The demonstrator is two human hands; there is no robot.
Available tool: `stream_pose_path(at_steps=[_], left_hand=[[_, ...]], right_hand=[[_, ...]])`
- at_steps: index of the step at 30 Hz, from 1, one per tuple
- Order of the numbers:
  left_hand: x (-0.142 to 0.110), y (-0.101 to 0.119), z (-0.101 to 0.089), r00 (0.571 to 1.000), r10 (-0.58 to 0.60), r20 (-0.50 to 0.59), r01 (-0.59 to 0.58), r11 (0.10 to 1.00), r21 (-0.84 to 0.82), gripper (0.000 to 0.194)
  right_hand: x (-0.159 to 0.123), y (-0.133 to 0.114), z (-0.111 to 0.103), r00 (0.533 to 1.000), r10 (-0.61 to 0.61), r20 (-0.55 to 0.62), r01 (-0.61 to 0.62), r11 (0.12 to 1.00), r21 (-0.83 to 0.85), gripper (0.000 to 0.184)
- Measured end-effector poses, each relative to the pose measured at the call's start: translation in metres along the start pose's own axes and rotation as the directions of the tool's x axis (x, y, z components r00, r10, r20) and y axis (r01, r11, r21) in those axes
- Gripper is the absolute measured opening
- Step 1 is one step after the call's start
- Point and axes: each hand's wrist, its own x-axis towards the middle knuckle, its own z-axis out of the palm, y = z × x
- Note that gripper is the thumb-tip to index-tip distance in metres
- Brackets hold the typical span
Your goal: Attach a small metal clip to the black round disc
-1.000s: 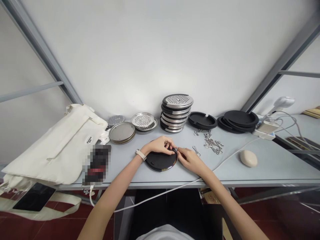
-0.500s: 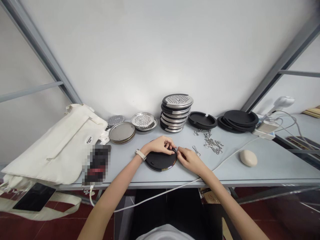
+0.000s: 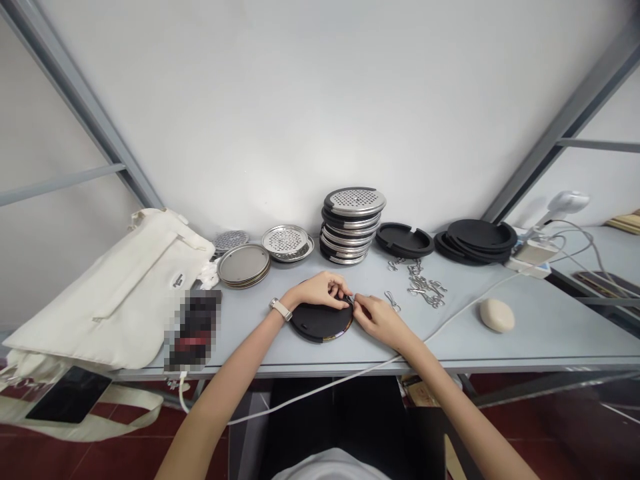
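Note:
A round black disc (image 3: 323, 325) lies on the table in front of me, with a shiny coloured strip along its near right edge. My left hand (image 3: 324, 291) rests over its far side, fingers curled and pinching at the right rim. From the right, my right hand (image 3: 375, 316) meets it there, thumb and finger pinched on a small silvery metal clip (image 3: 351, 300), mostly hidden by the fingers. Beyond my right hand lie one loose metal clip (image 3: 393, 301) and a heap of similar clips (image 3: 429, 291).
Behind the disc rises a stack of perforated metal discs in black rims (image 3: 354, 230). Black round rims (image 3: 404, 241) stand right of it, metal plates (image 3: 244, 265) left. A white bag (image 3: 115, 293), a phone (image 3: 194, 330), a white cable (image 3: 325, 388) and a beige rounded object (image 3: 497, 315) surround the workspace.
Both hands stay at the disc's right rim with barely any movement. My right fingertips have shifted very slightly, and a bit of silvery metal shows between the hands.

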Motion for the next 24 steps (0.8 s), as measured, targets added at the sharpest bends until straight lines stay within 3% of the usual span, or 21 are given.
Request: stream_pose_path(at_steps=[24], left_hand=[[-0.0009, 0.0008, -0.0013, 1.000, 0.014, 0.015, -0.014, 1.000, 0.018, 0.024]], right_hand=[[-0.0010, 0.0058, 0.0026, 0.999, -0.035, 0.016, 0.035, 0.999, -0.011, 0.027]])
